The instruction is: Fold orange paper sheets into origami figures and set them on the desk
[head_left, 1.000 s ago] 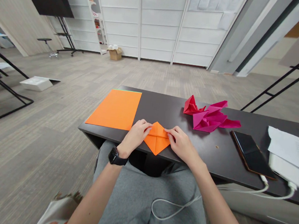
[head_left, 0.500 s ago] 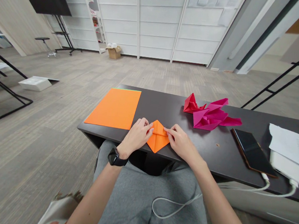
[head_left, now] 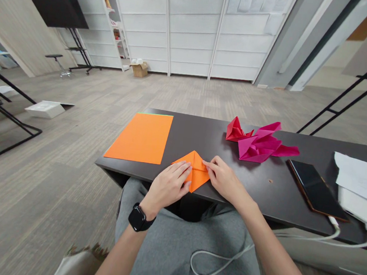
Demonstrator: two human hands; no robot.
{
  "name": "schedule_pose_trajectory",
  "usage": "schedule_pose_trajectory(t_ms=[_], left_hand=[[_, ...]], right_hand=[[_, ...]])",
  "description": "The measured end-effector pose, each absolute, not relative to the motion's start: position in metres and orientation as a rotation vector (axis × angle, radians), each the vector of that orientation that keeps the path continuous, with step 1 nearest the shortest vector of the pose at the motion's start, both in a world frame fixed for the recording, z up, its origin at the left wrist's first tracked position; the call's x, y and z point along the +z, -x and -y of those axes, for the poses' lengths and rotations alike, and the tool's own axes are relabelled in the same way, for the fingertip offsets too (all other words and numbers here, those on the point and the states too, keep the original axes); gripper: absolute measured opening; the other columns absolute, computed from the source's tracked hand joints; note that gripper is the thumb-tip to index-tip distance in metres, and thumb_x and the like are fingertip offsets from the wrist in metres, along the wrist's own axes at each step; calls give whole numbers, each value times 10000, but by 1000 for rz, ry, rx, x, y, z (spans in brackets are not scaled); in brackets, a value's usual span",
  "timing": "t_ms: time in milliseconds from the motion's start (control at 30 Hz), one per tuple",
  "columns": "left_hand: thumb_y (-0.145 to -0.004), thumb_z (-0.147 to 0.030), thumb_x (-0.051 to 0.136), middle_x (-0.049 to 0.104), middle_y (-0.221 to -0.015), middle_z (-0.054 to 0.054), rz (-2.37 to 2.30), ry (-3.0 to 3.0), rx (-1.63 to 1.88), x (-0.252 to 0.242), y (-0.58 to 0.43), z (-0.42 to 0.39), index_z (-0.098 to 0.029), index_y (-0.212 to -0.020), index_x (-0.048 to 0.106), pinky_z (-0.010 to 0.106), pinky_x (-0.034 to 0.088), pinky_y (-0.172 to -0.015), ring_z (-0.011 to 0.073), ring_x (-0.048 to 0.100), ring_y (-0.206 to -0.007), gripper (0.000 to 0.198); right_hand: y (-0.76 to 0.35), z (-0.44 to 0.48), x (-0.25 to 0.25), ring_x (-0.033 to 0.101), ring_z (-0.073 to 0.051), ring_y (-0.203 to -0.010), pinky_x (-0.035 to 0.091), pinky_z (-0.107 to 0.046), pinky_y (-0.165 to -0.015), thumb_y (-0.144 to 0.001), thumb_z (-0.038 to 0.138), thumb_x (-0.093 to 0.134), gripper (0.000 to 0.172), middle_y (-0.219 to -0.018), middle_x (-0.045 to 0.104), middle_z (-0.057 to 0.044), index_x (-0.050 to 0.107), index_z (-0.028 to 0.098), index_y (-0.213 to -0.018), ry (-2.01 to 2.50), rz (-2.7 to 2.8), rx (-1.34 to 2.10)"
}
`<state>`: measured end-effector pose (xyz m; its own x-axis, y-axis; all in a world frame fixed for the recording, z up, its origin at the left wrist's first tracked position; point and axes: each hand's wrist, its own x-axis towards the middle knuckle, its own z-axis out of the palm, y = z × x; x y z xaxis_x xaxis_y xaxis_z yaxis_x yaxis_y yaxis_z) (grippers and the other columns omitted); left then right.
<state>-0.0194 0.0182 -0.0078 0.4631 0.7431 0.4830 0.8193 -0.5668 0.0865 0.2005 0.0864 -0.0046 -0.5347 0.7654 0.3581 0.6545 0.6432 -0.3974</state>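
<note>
A folded piece of orange origami paper (head_left: 197, 182) lies near the front edge of the dark table, with creases across its middle. My left hand (head_left: 168, 183), a black watch on its wrist, rests on the left half with its fingers stretched out flat, hiding part of it. At the right corner, my right hand (head_left: 222, 176) pinches the paper between thumb and forefinger. Left of my hands lies a stack of orange paper sheets (head_left: 142, 138), a green edge showing at its far side.
Beyond my right hand sit a magenta folded paper figure (head_left: 263, 145) and a red one (head_left: 236, 130). Farther right are a phone (head_left: 317, 189), a white power bank (head_left: 360, 206) and printed sheets (head_left: 363, 176). White cables (head_left: 310, 238) hang over the front edge (head_left: 280, 218).
My left hand has flattened over the left half of the folded paper, where its fingertips held the edge before. A flap now reaches out farther left. My right hand keeps its pinch.
</note>
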Motion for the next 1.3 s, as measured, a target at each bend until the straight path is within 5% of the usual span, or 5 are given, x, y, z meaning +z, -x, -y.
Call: schedule_pose_trajectory(t_ms=[500, 633, 767, 933, 1300], left_hand=[[-995, -240, 457, 586, -1411, 127, 1445, 2659, -563, 1, 19, -18, -110, -1358, 532, 404, 384, -1169, 238, 522, -1330, 393], [-998, -243, 453, 587, -1407, 132, 1444, 2684, -553, 2, 20, -19, -110, -1351, 536, 407, 397, -1157, 237, 528, -1324, 386], [-976, -225, 474, 605, -1376, 143, 1443, 2696, -549, 0, 20, -21, -99, -1329, 544, 407, 399, -1154, 242, 546, -1300, 381], [-961, -230, 492, 592, -1395, 134, 1457, 2684, -561, -1, 23, -20, -119, -1354, 520, 403, 402, -1143, 247, 553, -1288, 409], [-992, -301, 486, 569, -1442, 112, 1511, 2641, -580, 3, 23, -13, -148, -1390, 513, 426, 340, -1191, 231, 527, -1339, 427]], right_hand=[[-203, -89, -5, 630, -205, -817, 561, -377, -801, -995, 188, 348, 380, -957, 595, -95, 694, 178, -1152, 1093, 2365, 247], [-196, -76, 7, 614, -292, -1091, 526, -483, -935, -967, 158, 384, 383, -1201, 620, -169, 663, 175, -1230, 1113, 2347, 4], [-175, -50, 13, 420, -288, -1414, 363, -502, -1162, -990, 196, 389, 469, -1523, 469, -159, 494, 140, -1443, 965, 2524, -22], [-169, -38, -2, 401, -263, -1437, 369, -457, -1181, -1033, 332, 355, 534, -1537, 433, -188, 418, 60, -1489, 1004, 2602, 47], [-195, -36, 0, 420, -262, -1422, 397, -496, -1162, -1010, 287, 405, 495, -1512, 467, -166, 475, 94, -1460, 1106, 2557, 101]])
